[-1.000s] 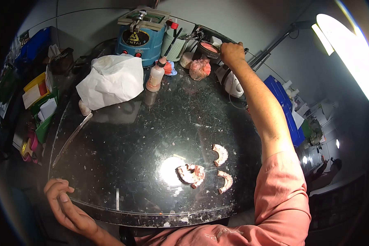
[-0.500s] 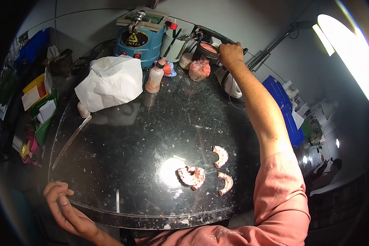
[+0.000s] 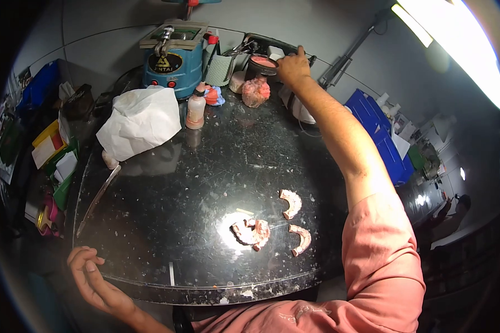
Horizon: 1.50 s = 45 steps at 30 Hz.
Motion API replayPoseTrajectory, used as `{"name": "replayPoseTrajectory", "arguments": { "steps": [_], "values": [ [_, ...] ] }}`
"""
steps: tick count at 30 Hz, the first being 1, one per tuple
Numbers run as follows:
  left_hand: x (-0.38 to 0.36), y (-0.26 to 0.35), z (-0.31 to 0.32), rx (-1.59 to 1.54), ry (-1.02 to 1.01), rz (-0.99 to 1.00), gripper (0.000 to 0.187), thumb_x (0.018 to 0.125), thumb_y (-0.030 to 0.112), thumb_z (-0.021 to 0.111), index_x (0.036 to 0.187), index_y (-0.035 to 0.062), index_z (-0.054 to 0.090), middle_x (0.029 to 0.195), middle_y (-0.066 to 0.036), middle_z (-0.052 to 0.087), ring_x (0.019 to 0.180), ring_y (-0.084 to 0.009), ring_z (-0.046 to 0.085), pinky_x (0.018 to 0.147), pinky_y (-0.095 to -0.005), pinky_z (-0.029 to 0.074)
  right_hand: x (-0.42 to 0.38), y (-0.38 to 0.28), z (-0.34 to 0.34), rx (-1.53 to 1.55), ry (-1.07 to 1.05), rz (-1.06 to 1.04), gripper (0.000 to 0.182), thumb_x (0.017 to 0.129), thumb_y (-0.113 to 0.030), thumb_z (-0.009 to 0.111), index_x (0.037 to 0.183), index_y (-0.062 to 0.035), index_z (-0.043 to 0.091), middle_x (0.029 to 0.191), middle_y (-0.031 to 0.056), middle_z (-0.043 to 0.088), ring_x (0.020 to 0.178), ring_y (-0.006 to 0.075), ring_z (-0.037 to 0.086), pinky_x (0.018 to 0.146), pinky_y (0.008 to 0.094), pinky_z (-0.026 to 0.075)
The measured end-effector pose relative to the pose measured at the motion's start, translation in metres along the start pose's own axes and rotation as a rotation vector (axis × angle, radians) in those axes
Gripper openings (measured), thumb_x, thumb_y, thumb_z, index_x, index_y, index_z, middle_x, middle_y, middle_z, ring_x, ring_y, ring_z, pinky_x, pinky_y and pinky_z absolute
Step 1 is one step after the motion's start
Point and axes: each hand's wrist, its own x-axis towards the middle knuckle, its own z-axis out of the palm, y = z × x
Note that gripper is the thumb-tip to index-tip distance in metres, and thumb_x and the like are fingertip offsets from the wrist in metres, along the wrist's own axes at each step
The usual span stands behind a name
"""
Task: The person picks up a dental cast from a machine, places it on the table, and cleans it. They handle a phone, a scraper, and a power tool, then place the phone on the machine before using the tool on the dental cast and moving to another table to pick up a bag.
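A dark, scratched glass tabletop filled the frame's centre. At top centre the right hand rested beside a small black dish of pink material; whether it gripped I cannot tell. The left hand hung loosely curled, empty, at the lower-left edge. Three pink denture pieces lay lower centre; crumpled white paper sat upper left.

The right hand slid off the bowl toward its far side, fingers loosened; the left hand curled slightly.
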Motion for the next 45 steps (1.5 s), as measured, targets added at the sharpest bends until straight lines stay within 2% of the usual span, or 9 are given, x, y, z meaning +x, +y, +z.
{"name": "replayPoseTrajectory", "arguments": {
  "steps": [5,7,10,14,18,28,31,40,45],
  "values": [
    [-0.001,0.000,0.000,-0.017,-0.026,0.004,0.022,0.096,0.015,0.047,0.097,-0.0008,0.062,0.105,-0.010,0.059,0.081,-0.0140,0.046,0.074,-0.0279,0.039,-0.049,0.026,-0.009,-0.253,0.212,-0.274,0.033,0.094,-0.027,0.048,0.109,-0.0103,0.073,0.128,0.0088,0.062,0.127,0.0229,0.050,0.120,0.0529,0.012],
    [-0.001,-0.005,-0.002,-0.013,-0.025,0.009,0.022,0.098,0.014,0.046,0.100,-0.0014,0.062,0.106,-0.009,0.060,0.083,-0.0135,0.048,0.074,-0.0270,0.039,-0.069,0.044,-0.010,-0.128,0.616,-0.371,0.034,0.086,-0.023,0.055,0.114,-0.0062,0.068,0.132,0.0119,0.057,0.130,0.0266,0.047,0.120,0.0484,0.021],
    [-0.002,-0.010,-0.003,-0.029,-0.060,0.057,0.023,0.100,0.012,0.044,0.102,-0.0014,0.062,0.107,-0.009,0.060,0.087,-0.0137,0.051,0.074,-0.0265,0.039,-0.117,0.087,-0.035,0.238,0.614,-0.454,0.035,0.083,-0.021,0.059,0.116,-0.0087,0.065,0.127,0.0104,0.058,0.129,0.0290,0.047,0.115,0.0447,0.032],
    [-0.001,-0.015,-0.002,-0.017,-0.105,0.097,0.023,0.102,0.013,0.044,0.103,-0.0019,0.061,0.107,-0.009,0.060,0.090,-0.0139,0.053,0.074,-0.0265,0.040,-0.169,0.123,-0.017,0.524,0.040,0.102,0.038,0.087,-0.030,0.064,0.118,-0.0076,0.064,0.114,0.0128,0.067,0.113,0.0309,0.060,0.097,0.0438,0.048],
    [0.001,-0.017,-0.001,0.020,-0.138,0.082,0.022,0.102,0.014,0.045,0.103,-0.0006,0.061,0.107,-0.007,0.060,0.092,-0.0138,0.055,0.074,-0.0263,0.040,-0.179,0.147,0.076,0.562,-0.557,0.130,0.055,0.087,-0.041,0.066,0.125,-0.0013,0.061,0.124,0.0209,0.063,0.121,0.0344,0.057,0.099,0.0457,0.047],
    [0.001,-0.016,0.001,0.054,-0.149,0.038,0.017,0.101,0.013,0.048,0.099,0.0005,0.059,0.101,-0.003,0.059,0.089,-0.0117,0.054,0.073,-0.0258,0.041,-0.182,0.118,0.171,0.758,-0.332,0.599,0.034,0.077,-0.022,0.078,0.096,0.0047,0.070,0.096,0.0186,0.071,0.089,0.0309,0.069,0.076,0.0418,0.057],
    [0.001,-0.011,0.003,0.069,-0.167,0.028,0.018,0.101,0.014,0.048,0.099,0.0003,0.059,0.100,-0.003,0.058,0.088,-0.0116,0.054,0.073,-0.0261,0.041,-0.183,0.145,0.146,1.430,-0.644,0.738,0.021,0.076,0.001,0.072,0.095,-0.0008,0.065,0.085,0.0112,0.067,0.064,0.0200,0.067,0.052,0.0310,0.059],
    [0.002,-0.013,0.003,0.074,-0.184,0.035,0.019,0.101,0.015,0.048,0.098,0.0007,0.059,0.098,-0.002,0.059,0.086,-0.0110,0.053,0.073,-0.0262,0.040,-0.178,0.232,0.001,2.048,-0.494,-0.046,0.026,0.095,-0.014,0.061,0.112,0.0057,0.065,0.084,0.0053,0.068,0.059,0.0019,0.059,0.055,0.0100,0.054],
    [-0.001,-0.007,0.005,0.085,-0.187,0.020,0.018,0.102,0.016,0.049,0.098,0.0014,0.059,0.099,-0.002,0.059,0.086,-0.0113,0.054,0.073,-0.0261,0.040,-0.115,0.227,-0.027,2.398,-0.149,-0.041,0.025,0.097,-0.006,0.052,0.114,0.0115,0.057,0.107,0.0190,0.065,0.092,0.0199,0.069,0.079,0.0248,0.060]
  ]
}}
